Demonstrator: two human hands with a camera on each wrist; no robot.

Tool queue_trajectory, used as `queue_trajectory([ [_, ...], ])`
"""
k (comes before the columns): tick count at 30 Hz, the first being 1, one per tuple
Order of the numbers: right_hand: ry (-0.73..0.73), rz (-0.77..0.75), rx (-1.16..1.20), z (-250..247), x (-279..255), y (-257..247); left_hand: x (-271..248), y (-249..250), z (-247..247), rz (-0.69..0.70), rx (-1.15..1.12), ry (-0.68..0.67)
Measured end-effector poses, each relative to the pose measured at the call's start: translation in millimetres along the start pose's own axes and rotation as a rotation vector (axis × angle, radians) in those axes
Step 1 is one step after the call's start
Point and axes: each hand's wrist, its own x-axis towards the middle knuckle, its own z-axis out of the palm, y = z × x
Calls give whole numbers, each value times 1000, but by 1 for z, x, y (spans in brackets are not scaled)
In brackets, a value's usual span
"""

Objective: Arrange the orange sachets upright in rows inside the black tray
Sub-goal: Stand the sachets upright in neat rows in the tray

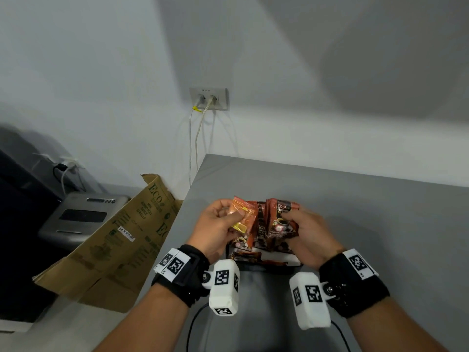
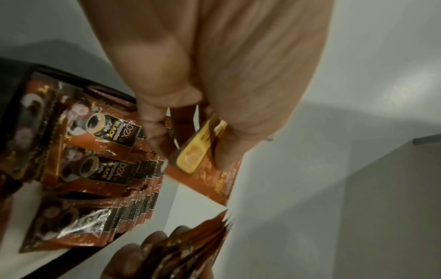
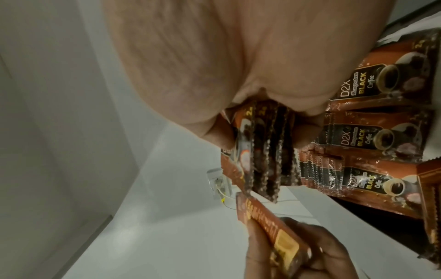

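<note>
Orange foil sachets (image 1: 262,241) printed with a black coffee-cup label stand upright in rows in the black tray (image 1: 227,251) on the grey tabletop (image 1: 380,224), my left hand (image 1: 215,224) pinching one sachet (image 1: 242,217), my right hand (image 1: 308,232) grasping a bunch (image 1: 284,214).

Likely an office or back room: a grey desk (image 1: 355,212) against a bare white wall, a cabled wall socket (image 1: 209,99) at centre, a grey office machine (image 1: 81,217) and a cardboard box (image 1: 121,240) at lower left.
</note>
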Motion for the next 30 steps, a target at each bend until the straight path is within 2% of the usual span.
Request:
queue_trajectory([
  [3, -56, -14, 16, 0, -3, -2, 1, -2, -1, 16, 8, -19],
  [8, -46, -27, 83, -4, -4, -3, -3, -3, 3, 76, 57, -9],
  [13, -57, -93, 113, -3, -1, -6, -3, -1, 4, 72, -135, -62],
  [15, -69, -126, 67, 0, -2, -8, -5, -1, 7, 86, -126, -81],
  [19, -77, -147, 65, 0, -2, -10, -1, -4, 7, 139, 67, 37],
  [23, -57, -130, 63, -2, -1, -4, 1, -2, 3, 94, 73, 64],
  [27, -54, -109, 49, -3, 0, -2, 2, -1, 3, 76, 210, 113],
  [30, -64, -113, 65, -2, -1, -2, 4, -5, 0, 66, 150, 104],
])
